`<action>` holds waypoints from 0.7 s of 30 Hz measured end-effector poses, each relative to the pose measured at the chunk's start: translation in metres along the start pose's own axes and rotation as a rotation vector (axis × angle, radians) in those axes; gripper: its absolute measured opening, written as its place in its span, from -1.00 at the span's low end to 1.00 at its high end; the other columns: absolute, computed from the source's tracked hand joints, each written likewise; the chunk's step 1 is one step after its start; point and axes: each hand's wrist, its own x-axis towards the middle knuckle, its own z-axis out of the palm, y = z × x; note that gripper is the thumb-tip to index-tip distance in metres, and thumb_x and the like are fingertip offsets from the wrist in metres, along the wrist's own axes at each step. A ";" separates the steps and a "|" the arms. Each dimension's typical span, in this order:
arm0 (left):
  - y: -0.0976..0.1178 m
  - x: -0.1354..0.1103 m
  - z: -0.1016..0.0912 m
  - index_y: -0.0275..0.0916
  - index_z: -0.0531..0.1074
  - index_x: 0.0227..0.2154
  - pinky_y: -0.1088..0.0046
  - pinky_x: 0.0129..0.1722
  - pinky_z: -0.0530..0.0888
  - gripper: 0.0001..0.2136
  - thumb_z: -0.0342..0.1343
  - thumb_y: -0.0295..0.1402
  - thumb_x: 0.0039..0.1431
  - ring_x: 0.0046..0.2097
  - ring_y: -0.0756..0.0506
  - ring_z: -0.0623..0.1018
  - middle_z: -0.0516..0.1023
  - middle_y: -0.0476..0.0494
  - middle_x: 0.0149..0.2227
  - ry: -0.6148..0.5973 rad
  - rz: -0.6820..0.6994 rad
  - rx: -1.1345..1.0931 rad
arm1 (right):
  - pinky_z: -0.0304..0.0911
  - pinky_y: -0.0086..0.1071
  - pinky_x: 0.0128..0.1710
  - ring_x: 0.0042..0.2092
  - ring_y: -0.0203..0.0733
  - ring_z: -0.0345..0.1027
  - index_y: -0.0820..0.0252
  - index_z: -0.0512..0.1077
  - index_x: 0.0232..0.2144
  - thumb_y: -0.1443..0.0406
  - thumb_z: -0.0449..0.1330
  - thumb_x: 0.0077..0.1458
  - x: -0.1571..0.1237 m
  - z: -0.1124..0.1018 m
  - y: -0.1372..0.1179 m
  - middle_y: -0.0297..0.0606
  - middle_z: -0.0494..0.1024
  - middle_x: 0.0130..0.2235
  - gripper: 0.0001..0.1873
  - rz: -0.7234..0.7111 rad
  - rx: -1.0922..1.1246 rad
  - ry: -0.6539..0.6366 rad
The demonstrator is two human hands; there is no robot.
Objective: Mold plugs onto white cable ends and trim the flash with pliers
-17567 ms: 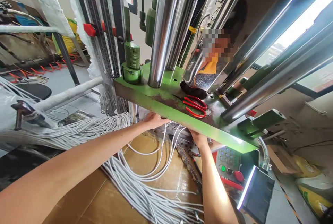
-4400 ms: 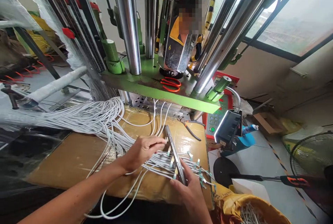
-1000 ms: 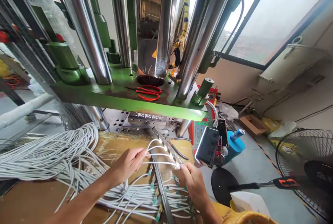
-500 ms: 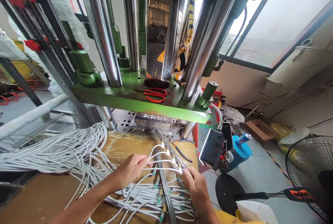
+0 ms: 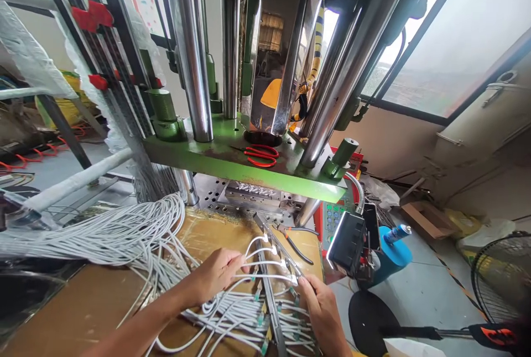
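Note:
My left hand (image 5: 219, 275) is closed, thumb and fingers pinched on several white cables (image 5: 271, 262). These cables run right to white molded ends (image 5: 284, 263) lined up along a slim metal bar (image 5: 277, 243). My right hand (image 5: 322, 310) wraps round the near end of that bar, close to the nearest cable end. Under both hands lies a second metal bar (image 5: 269, 296) across a spread of white cables with green and yellowish tips. Pliers (image 5: 298, 246) with dark, orange-marked handles rest just beyond the held bar.
Ahead stands a press with a green plate (image 5: 249, 172), red-handled scissors (image 5: 262, 155) on top and a metal mold (image 5: 253, 191) beneath. A thick cable bundle (image 5: 124, 230) covers the bench's left. A black box (image 5: 347, 241), blue container (image 5: 392, 255) and fan (image 5: 504, 279) are on the right.
The view has swung a little left, so everything sits further right and slightly lower. Both hands keep their hold on the cables and the bar, with little movement between them.

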 end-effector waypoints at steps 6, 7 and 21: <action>-0.007 -0.001 -0.001 -0.28 0.44 -0.41 0.53 -0.57 0.07 -0.60 -0.16 -0.08 0.25 -0.57 -0.01 0.14 0.07 0.13 -0.68 0.006 0.013 -0.006 | 0.13 -0.41 -0.41 -0.41 -0.20 0.18 0.12 0.27 -0.55 -0.02 -0.02 0.22 0.000 -0.001 0.000 -0.37 0.30 -0.52 -0.56 0.004 -0.042 -0.001; -0.008 -0.001 -0.001 -0.28 0.44 -0.41 0.53 -0.57 0.08 -0.59 -0.16 -0.08 0.25 -0.56 -0.01 0.15 0.06 0.13 -0.67 0.012 0.013 -0.010 | 0.13 -0.41 -0.41 -0.41 -0.20 0.19 0.12 0.28 -0.55 -0.02 -0.02 0.22 0.000 -0.001 0.001 -0.37 0.31 -0.51 -0.56 -0.002 -0.051 -0.004; -0.010 -0.055 -0.006 -0.28 0.41 -0.41 0.50 -0.58 -0.04 -0.58 0.08 0.06 0.12 -0.59 0.06 -0.01 0.06 0.16 -0.65 -0.281 -0.085 -0.467 | 0.15 -0.34 -0.41 -0.43 -0.15 0.35 0.13 0.37 -0.46 0.03 -0.15 0.32 0.016 0.013 0.004 -0.26 0.44 -0.50 -0.51 -0.260 -0.568 0.096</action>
